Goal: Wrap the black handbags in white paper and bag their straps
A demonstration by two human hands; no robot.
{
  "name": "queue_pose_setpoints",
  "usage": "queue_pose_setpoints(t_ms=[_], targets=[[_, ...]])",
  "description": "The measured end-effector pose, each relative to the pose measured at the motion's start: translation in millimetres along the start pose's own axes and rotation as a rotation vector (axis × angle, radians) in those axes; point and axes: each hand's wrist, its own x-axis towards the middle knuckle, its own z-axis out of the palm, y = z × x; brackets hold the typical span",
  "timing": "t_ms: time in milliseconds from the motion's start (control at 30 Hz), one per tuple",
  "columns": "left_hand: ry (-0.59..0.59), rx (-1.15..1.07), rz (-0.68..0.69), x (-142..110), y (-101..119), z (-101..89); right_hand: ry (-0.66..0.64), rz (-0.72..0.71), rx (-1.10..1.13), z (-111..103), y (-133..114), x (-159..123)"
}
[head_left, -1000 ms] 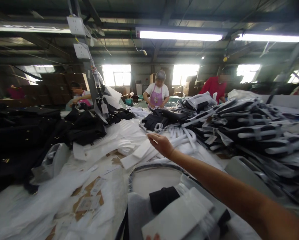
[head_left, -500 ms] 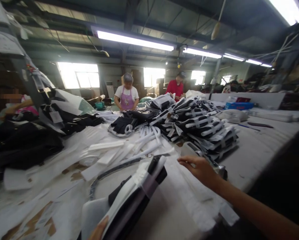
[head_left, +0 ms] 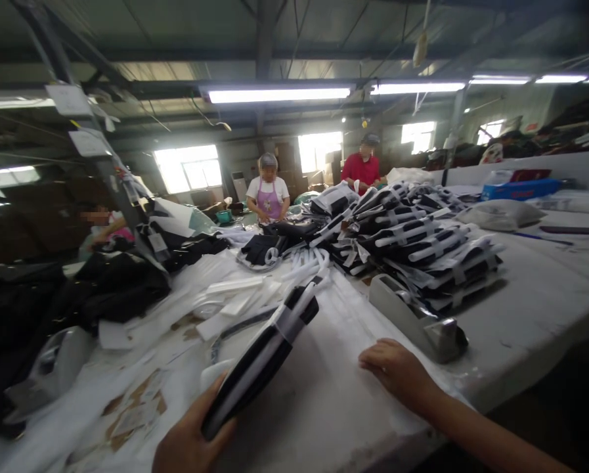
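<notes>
My left hand (head_left: pixel 188 441) grips the near end of a flat black-and-white wrapped bundle (head_left: pixel 263 355), held tilted up over the table. My right hand (head_left: pixel 396 372) lies palm down on white sheets (head_left: pixel 353 315) on the table, fingers curled together, close in front of a grey tape dispenser (head_left: pixel 415 317). A big heap of similar black-and-white wrapped bundles (head_left: pixel 412 233) stands behind the dispenser.
Black garments (head_left: pixel 102 289) pile up at the left, with white foam strips (head_left: pixel 235 289) and a second grey dispenser (head_left: pixel 52 368) among them. People work at the far end: one in a pink apron (head_left: pixel 268 197), one in red (head_left: pixel 363 167). A post (head_left: pixel 102 157) carries sockets.
The view has swung. My left hand has raised the bundle and shows more fully. My right hand has drawn back from the far strips and come down onto the white sheets near the dispenser.
</notes>
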Motion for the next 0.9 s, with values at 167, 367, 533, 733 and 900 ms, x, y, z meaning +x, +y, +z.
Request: queue_pose_setpoints(t_ms=[167, 367, 533, 733, 900], targets=[[-0.089, -0.049, -0.010, 2.2, 12.7, -15.2, 0.190, 0.122, 0.256, 5.0, -20.8, 9.0], [-0.077, -0.140, -0.024, 1.9, 16.6, -17.7, -0.217, 0.036, 0.652, 9.7, -69.4, -3.7], [-0.085, -0.170, -0.004, 0.4, 17.1, -17.7, -0.174, -0.020, 0.474, 29.9, -70.1, 7.7], [-0.100, -0.175, -0.038, 3.1, 10.6, -12.2, -0.122, 0.045, 0.011, 90.4, -69.5, 38.7], [-0.083, -0.199, -0.041, 10.1, 1.5, -13.2, -0.372, -0.243, 0.165, 86.0, -118.9, 33.0]])
